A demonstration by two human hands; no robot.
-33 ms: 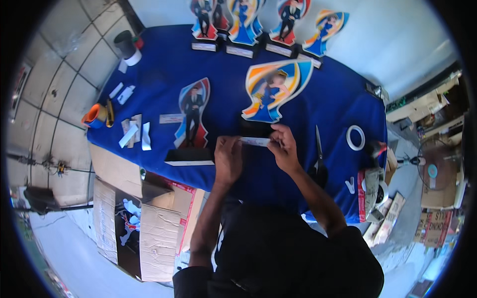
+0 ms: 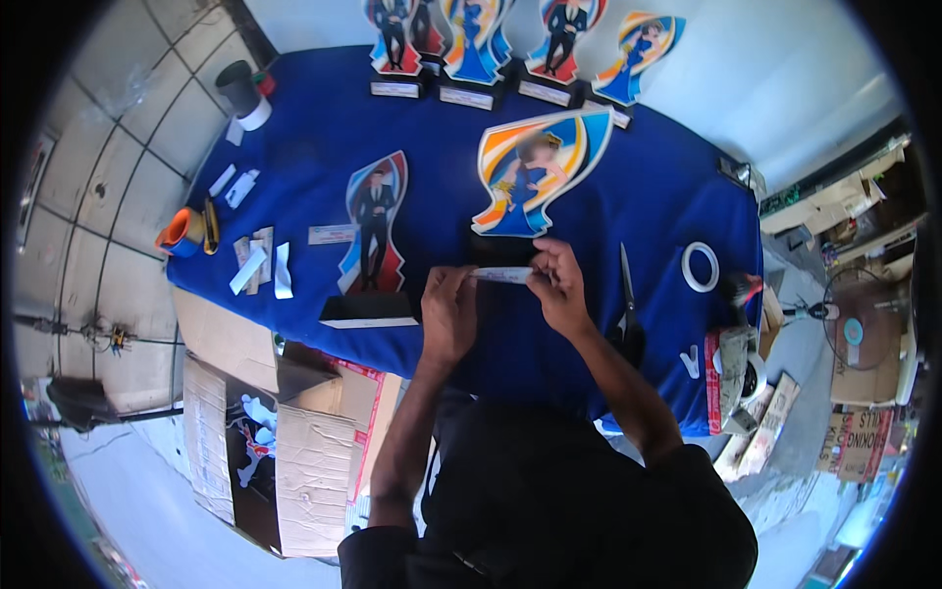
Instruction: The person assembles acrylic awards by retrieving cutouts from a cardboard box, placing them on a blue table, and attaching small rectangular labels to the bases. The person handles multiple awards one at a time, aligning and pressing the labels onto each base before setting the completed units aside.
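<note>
Between my two hands a narrow white printed label strip (image 2: 502, 276) is stretched level. My left hand (image 2: 449, 312) pinches its left end, and my right hand (image 2: 561, 292) pinches the right end. Just beyond the strip stands a trophy (image 2: 530, 187) with a blue-dressed figure and orange-and-blue swirls, on a black base (image 2: 500, 246). Whether the strip touches that base, I cannot tell. To the left is a second trophy (image 2: 374, 221) with a dark-suited figure and red-and-blue edges. Another white label (image 2: 332, 235) lies beside it.
Several finished-looking trophies (image 2: 473, 44) line the far edge of the blue-covered table (image 2: 294, 128). Scissors (image 2: 628, 285) and a white tape roll (image 2: 700, 268) lie right. Paper strips (image 2: 283, 270), a cutter knife (image 2: 211, 226) and an orange tape roll (image 2: 181, 233) sit left, above an open carton (image 2: 314, 481).
The whole view has shifted slightly, moving the table things a little left and up. My hands keep their pinch on the label strip, which looks tipped a bit flatter.
</note>
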